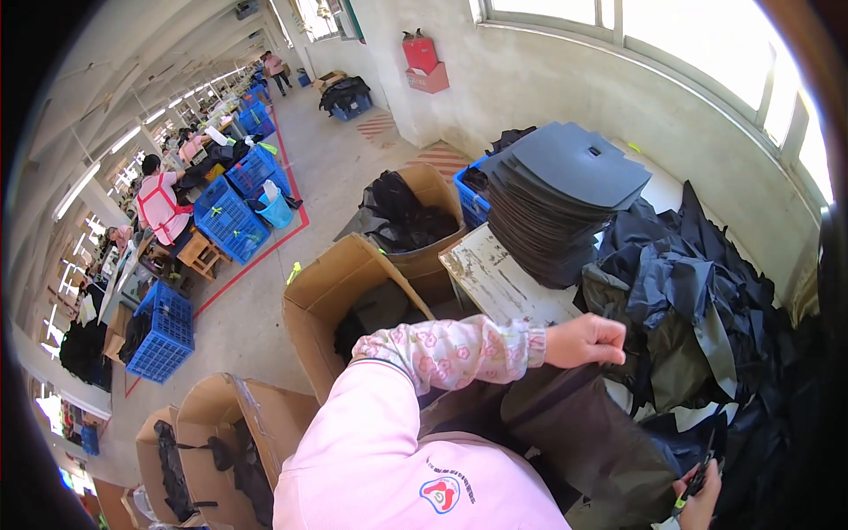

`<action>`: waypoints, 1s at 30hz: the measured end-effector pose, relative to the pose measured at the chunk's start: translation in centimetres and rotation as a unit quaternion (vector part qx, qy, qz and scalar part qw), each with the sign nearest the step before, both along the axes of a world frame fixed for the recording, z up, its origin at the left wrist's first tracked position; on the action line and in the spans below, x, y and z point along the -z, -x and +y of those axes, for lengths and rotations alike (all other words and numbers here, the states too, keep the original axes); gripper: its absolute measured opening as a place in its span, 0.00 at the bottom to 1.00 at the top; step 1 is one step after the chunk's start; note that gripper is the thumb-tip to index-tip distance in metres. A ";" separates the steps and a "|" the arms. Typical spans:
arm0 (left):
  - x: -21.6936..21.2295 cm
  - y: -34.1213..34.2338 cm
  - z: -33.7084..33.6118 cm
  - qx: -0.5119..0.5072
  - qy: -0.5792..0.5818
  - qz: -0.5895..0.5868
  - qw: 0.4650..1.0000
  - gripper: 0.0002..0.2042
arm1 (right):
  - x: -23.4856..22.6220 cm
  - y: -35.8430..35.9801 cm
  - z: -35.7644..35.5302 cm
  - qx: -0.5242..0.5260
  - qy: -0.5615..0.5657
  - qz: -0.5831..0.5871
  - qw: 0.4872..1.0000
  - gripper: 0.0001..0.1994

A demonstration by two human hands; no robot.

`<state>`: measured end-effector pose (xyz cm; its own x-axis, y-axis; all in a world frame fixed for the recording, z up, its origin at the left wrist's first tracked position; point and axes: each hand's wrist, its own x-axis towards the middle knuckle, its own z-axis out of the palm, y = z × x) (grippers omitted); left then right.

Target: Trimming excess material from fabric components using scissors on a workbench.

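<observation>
My left hand (585, 342) is closed in a fist at the white table's near edge, its arm in a flowered sleeve cover. Whatever its fingers grip is hidden. Just below it hangs a broad dark grey-brown fabric piece (609, 442), spread over my lap side. At the lower right, my right hand (700, 502) is closed around scissors (702, 477) with dark handles, the blades pointing up and away. Beyond both hands lies a heap of black and dark grey fabric (680, 291). Beside it a tall stack of dark, rounded flat panels (561, 199) stands on the white table (503, 274).
Open cardboard boxes (309, 296) with dark fabric stand to my left and ahead. A blue crate (471, 196) sits behind the panel stack, against the wall under the windows. Across the aisle, a person in pink (162, 205) works near blue crates (231, 216).
</observation>
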<state>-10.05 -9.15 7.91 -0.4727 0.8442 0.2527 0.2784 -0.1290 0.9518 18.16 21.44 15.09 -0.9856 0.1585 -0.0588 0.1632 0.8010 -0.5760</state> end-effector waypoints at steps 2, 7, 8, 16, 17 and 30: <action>-3.1 2.1 1.9 -0.016 -0.031 0.119 0.992 0.11 | 1.6 0.6 1.3 0.085 0.061 0.123 0.987 0.10; -4.1 14.3 5.5 -0.272 0.021 0.614 0.741 0.07 | 0.8 10.7 3.3 0.113 -0.140 0.283 0.942 0.19; -4.9 14.4 6.0 -0.321 -0.024 0.582 0.747 0.05 | 1.6 11.0 3.7 0.176 -0.187 0.221 0.941 0.17; 1.0 2.9 1.1 -0.097 0.042 0.388 0.916 0.07 | 9.0 2.8 -3.5 0.198 0.063 0.124 0.970 0.15; 1.7 1.1 0.8 -0.073 0.051 0.379 0.921 0.08 | 10.8 1.5 -3.6 0.203 0.037 0.122 0.971 0.16; 5.1 -5.3 -1.1 -0.146 0.035 0.339 0.929 0.08 | 16.7 -1.6 -5.2 0.240 -0.006 0.166 0.957 0.16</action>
